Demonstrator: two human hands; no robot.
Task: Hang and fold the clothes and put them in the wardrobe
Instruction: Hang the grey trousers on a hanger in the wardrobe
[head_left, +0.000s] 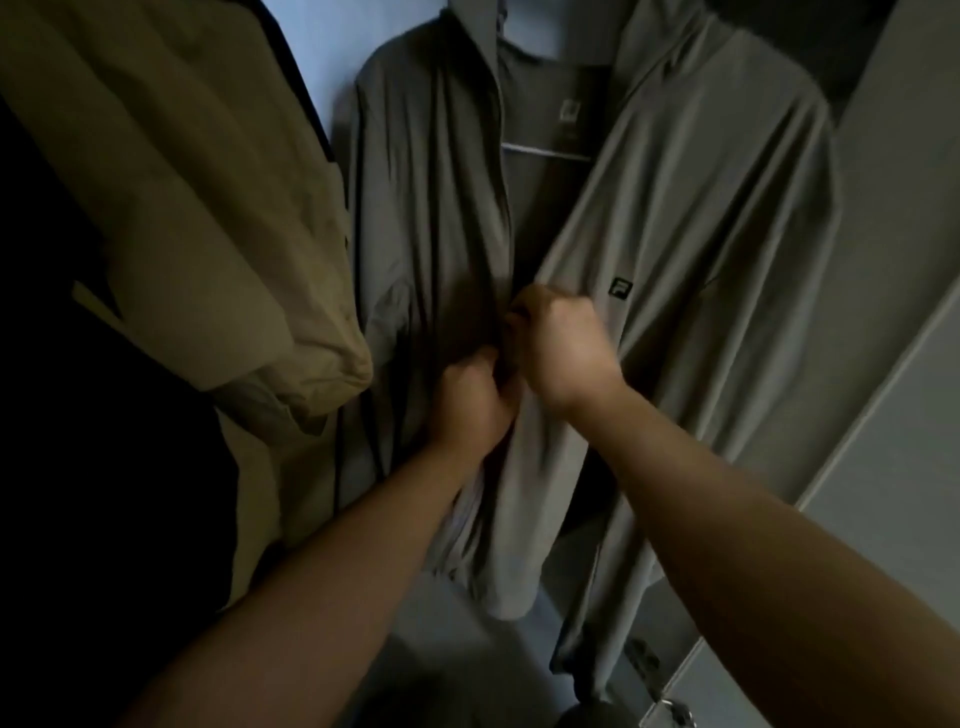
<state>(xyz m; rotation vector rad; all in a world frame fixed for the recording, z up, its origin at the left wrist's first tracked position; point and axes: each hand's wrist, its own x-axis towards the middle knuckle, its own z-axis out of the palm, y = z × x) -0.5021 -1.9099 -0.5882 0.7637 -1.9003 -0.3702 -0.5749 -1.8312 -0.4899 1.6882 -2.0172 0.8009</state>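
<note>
Dim light; we are seeing little detail. Hanger (545, 148) mostly hidden inside the jacket (691, 218), only its lower bar showing; hook cut off at the top edge. Jacket is hanging in the wardrobe, front open above our hands. Left hand (470, 402) and right hand (558, 340) are both gripping the jacket's front edges where they meet, fingers curled into cloth; we cannot make out a zip. A tan coat (208, 208) is hanging just left, touching the jacket. Wardrobe door (893, 415) is standing at right.
</note>
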